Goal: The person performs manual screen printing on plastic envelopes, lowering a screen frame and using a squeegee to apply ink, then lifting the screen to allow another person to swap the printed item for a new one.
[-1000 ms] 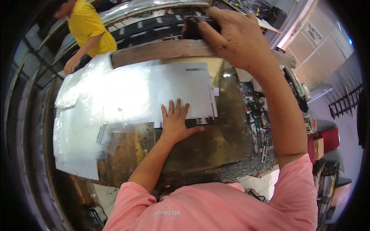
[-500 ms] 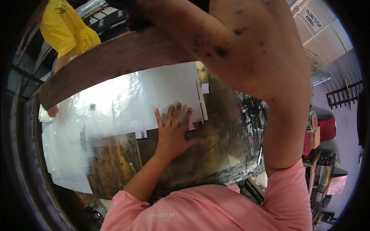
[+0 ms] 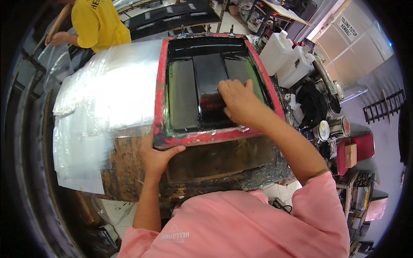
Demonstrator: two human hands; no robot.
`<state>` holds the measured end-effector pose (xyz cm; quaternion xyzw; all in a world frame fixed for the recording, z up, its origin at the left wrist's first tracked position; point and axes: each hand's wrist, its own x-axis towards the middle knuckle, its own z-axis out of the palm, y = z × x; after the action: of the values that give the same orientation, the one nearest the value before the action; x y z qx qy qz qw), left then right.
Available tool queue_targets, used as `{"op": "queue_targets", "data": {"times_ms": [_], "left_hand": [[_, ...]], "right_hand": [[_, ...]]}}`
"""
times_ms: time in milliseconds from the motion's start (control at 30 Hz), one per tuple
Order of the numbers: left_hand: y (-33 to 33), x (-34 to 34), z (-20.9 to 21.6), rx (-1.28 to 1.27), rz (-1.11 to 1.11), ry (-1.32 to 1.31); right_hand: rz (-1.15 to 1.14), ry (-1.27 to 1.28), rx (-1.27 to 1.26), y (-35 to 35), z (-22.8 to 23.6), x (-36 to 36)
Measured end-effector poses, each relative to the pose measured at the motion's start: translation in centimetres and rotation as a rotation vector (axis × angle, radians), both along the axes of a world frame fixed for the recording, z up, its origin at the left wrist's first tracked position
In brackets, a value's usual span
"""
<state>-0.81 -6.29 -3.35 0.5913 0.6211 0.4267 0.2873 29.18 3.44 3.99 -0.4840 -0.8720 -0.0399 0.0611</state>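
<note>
A screen printing frame (image 3: 160, 101) with worn red edges lies over the table in front of me. Black ink (image 3: 208, 71) coats a wide band down the middle of its mesh. My left hand (image 3: 157, 155) grips the near left corner, thumb along the near edge, its other fingers partly hidden. Over the mesh, my right hand (image 3: 238, 101) is closed around a dark squeegee (image 3: 211, 107), which is hard to make out against the ink. Stacked clear plastic sheets (image 3: 86, 142) lie left of the frame.
A person in a yellow shirt (image 3: 101, 26) stands at the far left, handling clear plastic (image 3: 58, 62). White jugs (image 3: 275, 53), a black cloth (image 3: 310, 103) and cans (image 3: 340, 125) crowd the right side. The stained table edge (image 3: 223, 182) runs close to my body.
The frame has come down from its raised position over the sheets. My left hand has left the sheet for the frame corner; my right arm has lowered, its hand now over the mesh.
</note>
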Motion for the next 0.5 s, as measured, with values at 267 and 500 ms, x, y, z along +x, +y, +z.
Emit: {"op": "queue_targets", "data": {"times_ms": [267, 500], "left_hand": [[-1.5, -0.9, -5.6, 0.052, 0.056, 0.524], [-2.0, -1.2, -4.7, -0.013, 0.039, 0.529]], "right_hand": [[-0.071, 0.004, 0.074, -1.7, -6.9, -1.9], [-0.114, -0.015, 0.284, 16.2, -9.2, -1.2]]}}
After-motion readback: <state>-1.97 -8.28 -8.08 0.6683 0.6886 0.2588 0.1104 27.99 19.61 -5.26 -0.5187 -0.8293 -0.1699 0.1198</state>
